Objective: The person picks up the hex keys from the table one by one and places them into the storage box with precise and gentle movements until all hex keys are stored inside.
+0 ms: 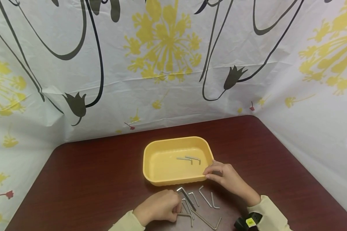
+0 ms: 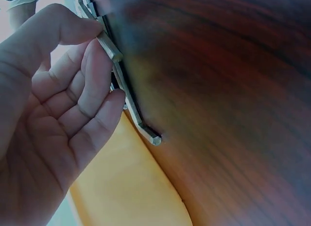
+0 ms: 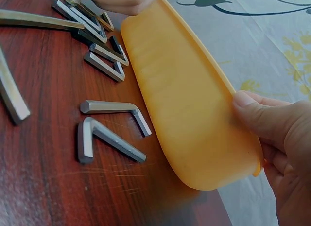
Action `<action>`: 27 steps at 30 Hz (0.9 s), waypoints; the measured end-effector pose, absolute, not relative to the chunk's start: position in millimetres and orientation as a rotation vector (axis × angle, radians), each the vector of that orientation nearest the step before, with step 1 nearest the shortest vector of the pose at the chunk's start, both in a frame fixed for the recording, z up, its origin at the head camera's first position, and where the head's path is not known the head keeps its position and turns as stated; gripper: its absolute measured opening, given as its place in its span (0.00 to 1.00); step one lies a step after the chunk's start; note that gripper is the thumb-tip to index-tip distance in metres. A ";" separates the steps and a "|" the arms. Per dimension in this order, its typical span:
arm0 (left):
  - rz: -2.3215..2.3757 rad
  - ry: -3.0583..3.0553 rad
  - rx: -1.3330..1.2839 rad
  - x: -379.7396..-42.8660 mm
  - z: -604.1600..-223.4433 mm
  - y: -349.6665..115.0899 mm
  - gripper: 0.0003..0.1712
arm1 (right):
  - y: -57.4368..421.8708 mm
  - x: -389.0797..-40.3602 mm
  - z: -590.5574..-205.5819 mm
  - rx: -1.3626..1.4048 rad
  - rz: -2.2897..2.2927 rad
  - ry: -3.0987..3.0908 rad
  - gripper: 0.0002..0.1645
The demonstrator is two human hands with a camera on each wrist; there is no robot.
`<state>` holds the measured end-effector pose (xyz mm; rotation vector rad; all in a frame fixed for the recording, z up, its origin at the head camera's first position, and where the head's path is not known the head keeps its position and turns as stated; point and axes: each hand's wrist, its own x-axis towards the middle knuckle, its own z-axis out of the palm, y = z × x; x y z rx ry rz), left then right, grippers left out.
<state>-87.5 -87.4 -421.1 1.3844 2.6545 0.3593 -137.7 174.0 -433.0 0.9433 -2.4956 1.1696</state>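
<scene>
My left hand (image 1: 160, 205) pinches a hex key (image 2: 110, 47) between thumb and fingertips, close over the table. Beside those fingers lies a pile of several hex keys (image 1: 203, 219) in different sizes, on the near side of a yellow plastic tray (image 1: 176, 182). The tray's near right corner is where my right hand (image 1: 229, 179) grips, thumb on the outer wall and fingers over the rim. Inside the tray, two hex keys (image 1: 197, 159) lie near each other toward the right. In the right wrist view, two loose hex keys (image 3: 111, 107) rest beside the tray wall.
The dark red-brown wooden table (image 1: 104, 173) has rounded far corners. White cloth (image 1: 173, 106) with yellow and grey flower prints hangs behind it and along both sides. A black device (image 1: 248, 221) with a yellow label sits at my right wrist.
</scene>
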 end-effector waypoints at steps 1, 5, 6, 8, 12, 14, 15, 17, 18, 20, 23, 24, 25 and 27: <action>0.366 2.656 1.374 -87.1 -420.7 -87.9 0.12 | 174.0 -137.8 -433.1 0.948 1.168 -2.492 0.10; 0.391 2.655 1.339 -86.8 -418.0 -89.3 0.11 | 173.9 -138.1 -433.1 0.958 1.177 -2.483 0.10; 0.398 2.658 1.335 -87.0 -416.7 -89.6 0.11 | 174.0 -138.0 -433.1 0.957 1.181 -2.483 0.10; 0.421 2.659 1.333 -88.1 -413.7 -90.1 0.11 | 174.1 -137.9 -433.1 0.954 1.179 -2.483 0.10; 0.465 2.654 1.342 -91.3 -405.6 -92.7 0.12 | 174.3 -137.8 -433.0 0.953 1.179 -2.482 0.10; 0.481 2.647 1.345 -93.6 -401.7 -94.3 0.12 | 174.3 -137.8 -433.0 0.959 1.181 -2.478 0.10; 0.487 2.644 1.342 -94.7 -399.8 -95.1 0.12 | 174.2 -137.9 -432.8 0.962 1.180 -2.475 0.10; 0.502 2.637 1.323 -97.1 -396.2 -96.1 0.12 | 174.1 -138.1 -432.8 0.961 1.178 -2.471 0.10; 0.504 2.636 1.313 -98.2 -394.3 -96.5 0.12 | 174.1 -138.3 -432.8 0.961 1.179 -2.469 0.10; 0.506 2.638 1.291 -100.1 -390.8 -96.9 0.11 | 174.3 -138.7 -433.0 0.960 1.180 -2.466 0.10; 0.499 2.647 1.272 -103.3 -385.3 -97.8 0.10 | 175.2 -138.7 -433.5 0.952 1.163 -2.472 0.10; 0.501 2.648 1.265 -104.5 -383.1 -98.3 0.10 | 175.3 -138.8 -433.7 0.951 1.158 -2.474 0.09; 0.508 2.648 1.257 -106.1 -380.9 -98.9 0.10 | 175.4 -138.7 -433.7 0.949 1.154 -2.477 0.09; 0.522 2.649 1.250 -110.2 -376.1 -100.6 0.09 | 175.6 -138.6 -433.2 0.949 1.151 -2.476 0.09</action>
